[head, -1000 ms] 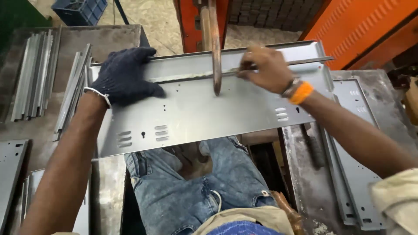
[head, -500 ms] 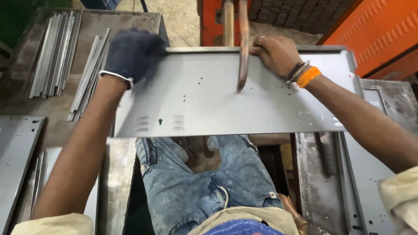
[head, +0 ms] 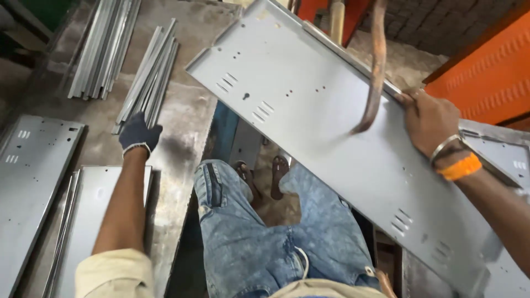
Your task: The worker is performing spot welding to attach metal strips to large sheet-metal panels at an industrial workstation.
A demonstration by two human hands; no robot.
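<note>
The right hand point(head: 428, 121) grips the far edge of the tilted grey metal panel point(head: 331, 138). The gloved left hand point(head: 139, 133) rests spread on the workbench point(head: 182, 127), near the metal strips point(head: 146, 77).

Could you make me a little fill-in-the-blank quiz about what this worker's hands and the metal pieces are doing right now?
1. The right hand grips the long edge of the large grey sheet-metal panel, wearing an ____ wristband.
2. The left hand wears a dark ____.
3. The left hand reaches toward a bundle of thin grey metal ____ lying on the worn steel table.

Missing words: orange; glove; strips
</note>
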